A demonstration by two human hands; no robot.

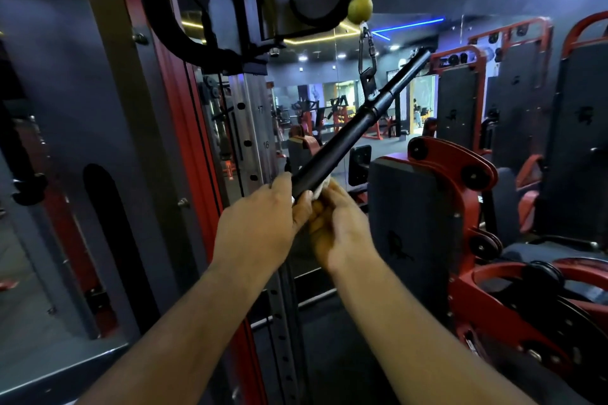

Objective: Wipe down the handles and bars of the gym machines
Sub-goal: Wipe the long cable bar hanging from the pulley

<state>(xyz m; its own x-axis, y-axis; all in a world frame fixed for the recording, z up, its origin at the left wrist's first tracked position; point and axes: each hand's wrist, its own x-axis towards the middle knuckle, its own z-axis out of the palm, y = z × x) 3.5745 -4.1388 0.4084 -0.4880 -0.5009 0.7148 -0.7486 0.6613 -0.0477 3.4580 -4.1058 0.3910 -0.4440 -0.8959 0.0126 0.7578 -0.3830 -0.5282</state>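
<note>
I am working on the black cable bar (358, 117), which hangs tilted from a carabiner (367, 51) clipped at its middle, above and ahead of my hands. My left hand (263, 223) has its fingers curled round the near, lower end of the bar and grips it. My right hand (339, 227), touching the left just beside it, holds a white cloth (320, 189) bunched against the same end; only a small fold of the cloth shows between my fingers and the bar. I judge the wipe to be at the bar's near grip section. Beyond my hands, the stretch up to the swivel and the far half rising up and to the right have no cloth on them; whether they are already clean I cannot tell from the surface, which looks uniformly dark. The red-framed machine (460, 194) to the right of my right hand, with its seat pad and round plate, and the further red machines behind it show no sign either way. My assessment: one bar is in hand and only partly covered, and most of the task appears to remain.
</note>
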